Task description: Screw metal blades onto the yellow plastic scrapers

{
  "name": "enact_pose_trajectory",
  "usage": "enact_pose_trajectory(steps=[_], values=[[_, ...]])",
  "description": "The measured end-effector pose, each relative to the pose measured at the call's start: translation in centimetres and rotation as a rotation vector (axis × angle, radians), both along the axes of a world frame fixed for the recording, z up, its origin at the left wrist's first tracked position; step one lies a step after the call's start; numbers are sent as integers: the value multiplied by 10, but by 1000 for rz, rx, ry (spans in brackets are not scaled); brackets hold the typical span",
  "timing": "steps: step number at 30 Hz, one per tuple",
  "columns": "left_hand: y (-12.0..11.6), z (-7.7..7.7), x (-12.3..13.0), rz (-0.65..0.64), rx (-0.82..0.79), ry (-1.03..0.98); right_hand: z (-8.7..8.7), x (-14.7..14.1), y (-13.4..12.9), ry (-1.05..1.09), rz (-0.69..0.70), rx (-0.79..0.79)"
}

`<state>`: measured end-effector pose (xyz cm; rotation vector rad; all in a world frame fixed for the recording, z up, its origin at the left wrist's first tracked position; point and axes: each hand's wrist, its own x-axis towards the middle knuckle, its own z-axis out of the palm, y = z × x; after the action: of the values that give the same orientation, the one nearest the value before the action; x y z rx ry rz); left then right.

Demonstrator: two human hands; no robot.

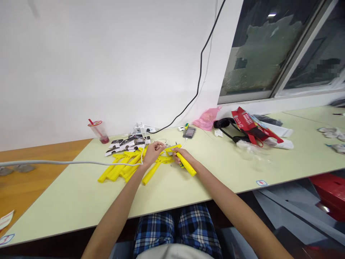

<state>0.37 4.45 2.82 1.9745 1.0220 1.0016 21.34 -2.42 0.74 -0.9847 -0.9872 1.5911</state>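
In the head view my right hand [178,156] is closed around a yellow plastic handle [188,165] with a flat, wider head. A dark green and yellow grip, perhaps a screwdriver's, shows just under that hand. My left hand [153,153] is at the other side of the head, thumb and fingers pinched together; whatever they hold is too small to make out. Below and between the hands lies another yellow handle piece [151,173]. Several more of these yellow pieces [115,172] are heaped on the table left of my left hand, some partly covered by it.
Black-and-white packets [126,144] lie behind the yellow heap, near a clear cup [99,132]. A phone [189,132] is on a cable. Further right are a pink bag [207,118], black headphones [225,126] and a red bag [249,124]. A grey cable [67,162] crosses the left side.
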Motion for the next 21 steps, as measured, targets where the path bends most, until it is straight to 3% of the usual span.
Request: enact_pose_trajectory(steps=[4,13,21], values=[[-16,0,7,81,70,-36,0,-8,-6,-85,2,15],[-26,3,15,-11,152,14,-1,-8,-10,-199,94,94],[-22,-8,19,-58,45,-6,-1,-11,-14,-277,146,114]])
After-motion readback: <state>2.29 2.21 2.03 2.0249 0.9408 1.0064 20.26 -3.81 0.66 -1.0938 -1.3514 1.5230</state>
